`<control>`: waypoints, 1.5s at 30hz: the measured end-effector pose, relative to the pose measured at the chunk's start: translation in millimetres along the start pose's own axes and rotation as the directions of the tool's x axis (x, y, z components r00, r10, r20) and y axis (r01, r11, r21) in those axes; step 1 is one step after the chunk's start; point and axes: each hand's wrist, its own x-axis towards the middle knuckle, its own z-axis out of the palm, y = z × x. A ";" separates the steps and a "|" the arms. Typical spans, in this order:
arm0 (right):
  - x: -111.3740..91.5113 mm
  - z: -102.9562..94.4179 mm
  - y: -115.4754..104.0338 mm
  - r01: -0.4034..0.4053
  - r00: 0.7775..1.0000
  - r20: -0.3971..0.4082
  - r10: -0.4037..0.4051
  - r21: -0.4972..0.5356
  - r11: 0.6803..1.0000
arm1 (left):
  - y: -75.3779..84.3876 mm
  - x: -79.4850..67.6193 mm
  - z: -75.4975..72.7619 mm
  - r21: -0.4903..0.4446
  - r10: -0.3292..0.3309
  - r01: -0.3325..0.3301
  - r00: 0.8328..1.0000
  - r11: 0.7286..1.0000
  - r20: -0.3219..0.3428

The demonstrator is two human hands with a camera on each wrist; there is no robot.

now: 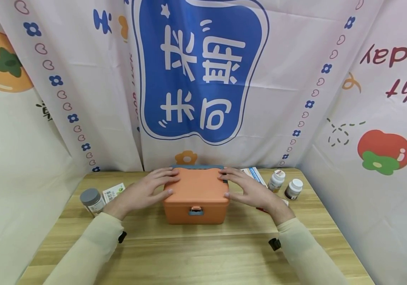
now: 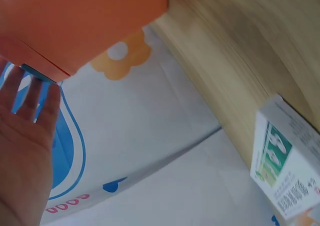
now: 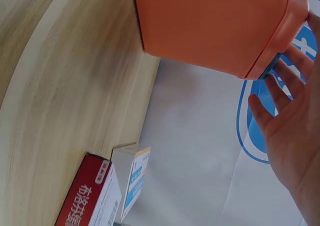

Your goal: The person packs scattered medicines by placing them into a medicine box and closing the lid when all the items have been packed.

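Observation:
An orange storage box (image 1: 196,186) with a closed lid stands at the middle of the table's far side, a blue-grey latch (image 1: 195,211) on its front face. My left hand (image 1: 142,193) rests on the lid's left edge with its fingers spread and fairly straight. On the opposite edge lies my right hand (image 1: 252,190), fingers also extended, thumb near the front corner. Behind the lid shows a blue-grey strip (image 1: 197,166). The left wrist view has the fingers (image 2: 31,98) against the lid's edge; in the right wrist view the right palm (image 3: 295,136) is beside it.
Left of the box are a grey-capped jar (image 1: 93,201) and a white-and-green carton (image 1: 113,192). To the right stand two white-capped bottles (image 1: 277,180), a white-and-blue carton (image 1: 254,175) and a red-and-white carton (image 3: 92,193). Printed cloth (image 1: 281,79) hangs around the table.

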 end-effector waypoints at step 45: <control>-0.9 -8.9 23.0 -0.067 0.995 0.077 0.069 -0.025 0.997 | -28.9 -4.4 -9.4 0.203 0.241 -0.237 0.970 0.950 0.007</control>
